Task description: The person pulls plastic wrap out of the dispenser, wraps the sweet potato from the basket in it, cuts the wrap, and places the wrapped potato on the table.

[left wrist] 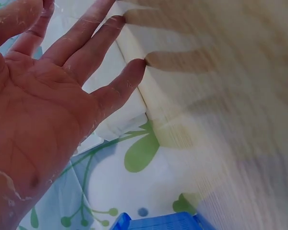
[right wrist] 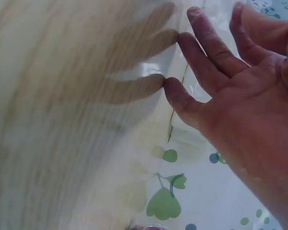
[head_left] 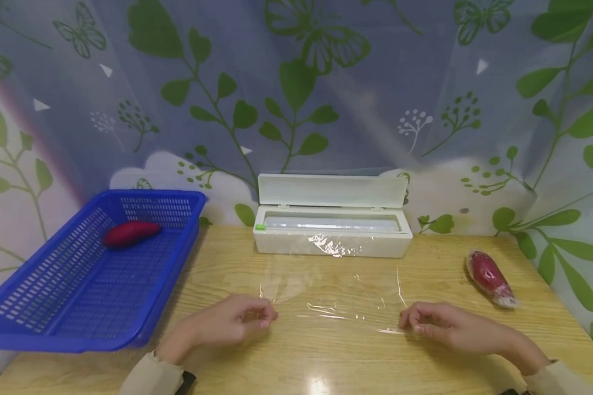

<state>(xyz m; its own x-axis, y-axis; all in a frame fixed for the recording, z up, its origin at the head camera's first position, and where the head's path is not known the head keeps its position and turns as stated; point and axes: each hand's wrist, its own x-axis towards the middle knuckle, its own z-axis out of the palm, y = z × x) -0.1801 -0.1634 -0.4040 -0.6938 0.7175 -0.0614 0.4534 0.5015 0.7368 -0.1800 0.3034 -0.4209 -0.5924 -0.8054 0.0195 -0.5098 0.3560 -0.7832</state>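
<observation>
A sheet of clear cling film [head_left: 328,311] stretches from the white cling film box [head_left: 326,244] toward the front of the wooden table. My left hand [head_left: 234,322] pinches its near left corner between thumb and fingertips, and my right hand [head_left: 442,325] pinches the near right corner. In the left wrist view the outer fingers of the left hand [left wrist: 53,96] are spread, their tips at the wood. Likewise, the right hand [right wrist: 230,91] has its little fingertip against the table. Inside the box lies the film roll [head_left: 331,224], under a raised lid [head_left: 332,190].
On the left stands a blue plastic basket [head_left: 170,274] holding a red, sweet-potato-shaped vegetable [head_left: 130,233]. A similar red vegetable wrapped in film [head_left: 489,277] lies at the right. Behind the table [head_left: 326,359] hangs a leaf-patterned cloth [head_left: 356,120]. A green slider [head_left: 260,226] sits on the box's left end.
</observation>
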